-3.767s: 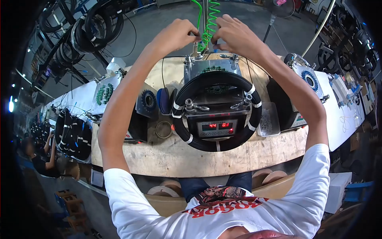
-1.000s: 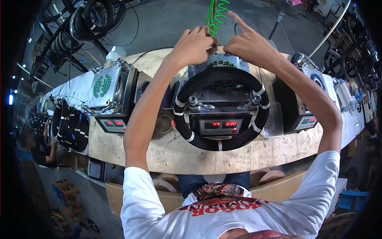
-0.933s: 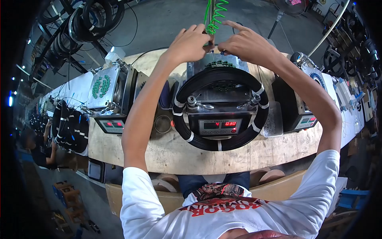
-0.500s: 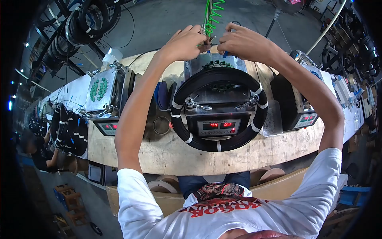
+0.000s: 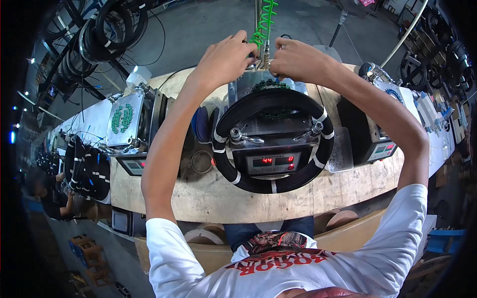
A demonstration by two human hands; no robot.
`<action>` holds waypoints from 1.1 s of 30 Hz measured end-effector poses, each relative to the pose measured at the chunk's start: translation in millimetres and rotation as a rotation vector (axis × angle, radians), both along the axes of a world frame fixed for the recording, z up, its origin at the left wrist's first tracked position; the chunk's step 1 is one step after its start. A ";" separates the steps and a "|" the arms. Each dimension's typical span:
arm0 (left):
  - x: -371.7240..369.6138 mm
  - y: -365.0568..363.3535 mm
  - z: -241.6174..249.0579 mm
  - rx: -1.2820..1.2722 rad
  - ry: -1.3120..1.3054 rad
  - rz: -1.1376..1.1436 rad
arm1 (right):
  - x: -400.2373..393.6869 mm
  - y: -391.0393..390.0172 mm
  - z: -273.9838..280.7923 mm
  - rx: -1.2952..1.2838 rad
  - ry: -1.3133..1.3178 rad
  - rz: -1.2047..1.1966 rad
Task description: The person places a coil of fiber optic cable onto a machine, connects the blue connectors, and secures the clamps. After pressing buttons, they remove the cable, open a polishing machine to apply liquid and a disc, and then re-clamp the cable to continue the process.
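Note:
Both of my hands are at the far side of the middle machine (image 5: 272, 163), which has a metal top and a red-lit display. My left hand (image 5: 224, 59) has its fingers curled together beside the green coiled hose (image 5: 263, 38); what it pinches is too small to make out. Just right of the metal rod (image 5: 266, 58), my right hand (image 5: 298, 60) is closed too, with a bit of blue under its fingertips. A bundled ring of black cable (image 5: 268, 102), banded with white tape, leans over the machine's front. Green pieces (image 5: 271, 84) sit in an arc on its metal top.
Similar machines stand at left (image 5: 124, 121) and right (image 5: 381, 99). A clear plastic tray (image 5: 341, 151) and a round tape-like ring (image 5: 202, 162) lie on the wooden table (image 5: 198, 204). More black coils (image 5: 89, 166) are at left, near another person (image 5: 52, 198).
My right hand has lowered slightly and drawn its fingers in. My left hand has shifted a little left. The display's right figure went from 0.3 to 0.

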State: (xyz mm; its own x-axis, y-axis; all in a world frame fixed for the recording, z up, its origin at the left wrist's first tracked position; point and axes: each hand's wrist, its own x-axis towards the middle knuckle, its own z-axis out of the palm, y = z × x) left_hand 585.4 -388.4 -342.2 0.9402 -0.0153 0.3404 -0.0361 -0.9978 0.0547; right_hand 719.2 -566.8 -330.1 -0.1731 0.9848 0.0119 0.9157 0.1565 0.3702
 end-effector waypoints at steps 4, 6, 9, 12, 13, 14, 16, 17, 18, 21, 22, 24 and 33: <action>-2.5 3.6 0.7 -0.019 0.017 0.009 | -13.8 0.3 3.2 0.031 -0.109 0.017; -1.8 5.0 1.3 -0.033 0.021 0.002 | -18.6 2.5 -1.0 0.088 -0.130 0.060; -1.0 6.7 1.8 -0.043 0.011 -0.013 | -22.9 8.5 -10.3 0.112 -0.090 0.067; -1.1 7.2 2.2 -0.037 0.019 -0.014 | -19.4 15.1 -15.9 0.127 -0.045 0.072; -1.9 6.5 4.2 -0.032 0.029 -0.017 | -16.5 15.5 -17.3 0.140 -0.043 0.078; -2.4 6.2 5.0 -0.027 0.039 -0.020 | -13.5 15.7 -18.0 0.152 -0.041 0.083; -0.4 8.5 3.6 -0.024 0.032 -0.024 | -9.4 16.2 -11.4 0.062 0.003 -0.003; 0.1 8.9 2.8 -0.022 0.029 -0.026 | -8.7 15.7 -8.6 0.017 0.024 -0.047; -0.1 8.7 2.7 -0.021 0.025 -0.028 | -10.5 15.4 -5.3 -0.003 0.018 -0.062; -0.8 7.1 3.7 -0.017 0.020 -0.024 | -14.2 15.4 -1.9 -0.006 -0.004 -0.062; -1.1 6.0 4.0 -0.017 0.024 -0.019 | -13.9 15.6 -5.7 0.028 -0.013 -0.033; -1.5 5.8 3.8 -0.021 0.023 -0.015 | -15.4 16.3 -11.6 0.073 -0.009 -0.027; -3.4 -3.6 7.6 -0.008 0.008 -0.011 | -14.3 26.1 -14.2 -0.030 0.077 -0.128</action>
State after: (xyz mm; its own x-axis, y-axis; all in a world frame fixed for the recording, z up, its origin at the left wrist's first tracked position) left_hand 582.0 -391.9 -334.6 0.9427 -0.0232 0.3329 -0.0469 -0.9969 0.0635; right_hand 704.9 -540.7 -344.3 -0.0461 0.9989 -0.0098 0.9542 0.0469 0.2954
